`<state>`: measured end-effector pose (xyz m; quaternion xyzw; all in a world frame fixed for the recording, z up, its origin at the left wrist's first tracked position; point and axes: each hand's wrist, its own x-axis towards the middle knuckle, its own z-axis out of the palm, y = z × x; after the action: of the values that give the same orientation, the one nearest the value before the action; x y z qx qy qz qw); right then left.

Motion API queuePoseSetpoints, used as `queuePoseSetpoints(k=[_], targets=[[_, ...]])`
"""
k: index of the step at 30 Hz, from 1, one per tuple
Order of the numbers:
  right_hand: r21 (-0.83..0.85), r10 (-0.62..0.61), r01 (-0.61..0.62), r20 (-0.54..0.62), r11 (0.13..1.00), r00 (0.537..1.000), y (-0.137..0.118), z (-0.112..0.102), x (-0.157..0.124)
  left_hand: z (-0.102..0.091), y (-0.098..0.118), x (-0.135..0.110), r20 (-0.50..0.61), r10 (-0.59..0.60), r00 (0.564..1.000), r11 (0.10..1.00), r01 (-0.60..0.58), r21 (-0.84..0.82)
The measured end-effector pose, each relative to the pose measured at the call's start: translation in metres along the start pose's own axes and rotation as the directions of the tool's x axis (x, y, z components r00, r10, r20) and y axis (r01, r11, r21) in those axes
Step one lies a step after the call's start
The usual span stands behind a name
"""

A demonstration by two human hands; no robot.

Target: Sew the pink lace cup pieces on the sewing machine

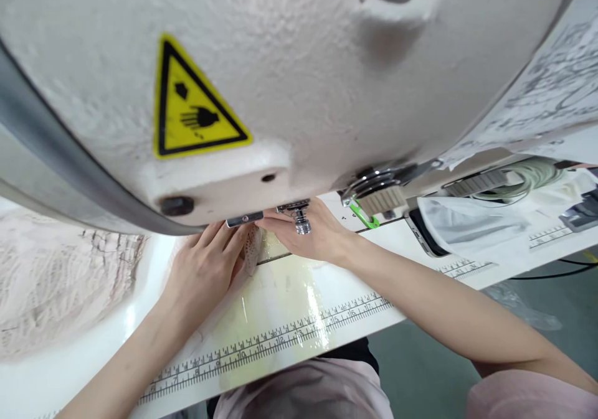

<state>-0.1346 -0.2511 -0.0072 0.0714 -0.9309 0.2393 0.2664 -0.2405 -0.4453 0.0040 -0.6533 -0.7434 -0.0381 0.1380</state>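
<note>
1. While the left hand [205, 269] lies open and flat, its fingers spread, it presses down on a narrow lace strip [253, 252] at the needle area of the sewing machine.
2. From the right, the right hand [308, 238] reaches in with its fingers stretched toward the left ones and almost touching them. The machine hides its fingertips, so I cannot tell whether it pinches the lace or only rests on it.
3. Just above the right hand's knuckles hangs the presser-foot assembly [300, 217], its knurled metal screw showing. The lace strip sits between the two hands, directly under this part.
4. Judging by this, the step in hand is lining the lace up under the foot. A next move would call for both hands to hold the strip flat and straight, with fingertips clear of the needle.
5. Overhead, the white machine head [299, 64] fills the far half of the view and carries a yellow hand-warning sticker [194, 104].
6. Along the near edge of the white table [420, 269] runs a printed ruler scale [280, 338].
7. Farther out, pale lace fabric [60, 282] lies heaped at the left, a green clip [365, 216] sits right of the foot, and more patterned lace [551, 95] lies at the far right.
</note>
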Motion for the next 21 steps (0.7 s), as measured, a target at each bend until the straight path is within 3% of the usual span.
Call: queuePoseSetpoints(k=[3,9,21], targets=[[-0.006,-0.011,0.011,-0.024,1.000,1.000,0.0002,0.0008,-0.0008,-0.0006,-0.0019,0.0009,0.013,-0.003,1.000,1.000,0.003,-0.004],[-0.087,-0.037,0.041,0.044,0.995,0.998,0.0005,-0.0006,-0.0019,0.0005,-0.0027,-0.0008,0.006,0.007,1.000,1.000,-0.007,0.002],[-0.210,-0.149,0.150,0.018,0.966,0.989,0.0018,-0.0009,0.0008,0.0022,-0.0046,-0.0016,-0.003,0.027,1.000,1.000,-0.027,0.012]])
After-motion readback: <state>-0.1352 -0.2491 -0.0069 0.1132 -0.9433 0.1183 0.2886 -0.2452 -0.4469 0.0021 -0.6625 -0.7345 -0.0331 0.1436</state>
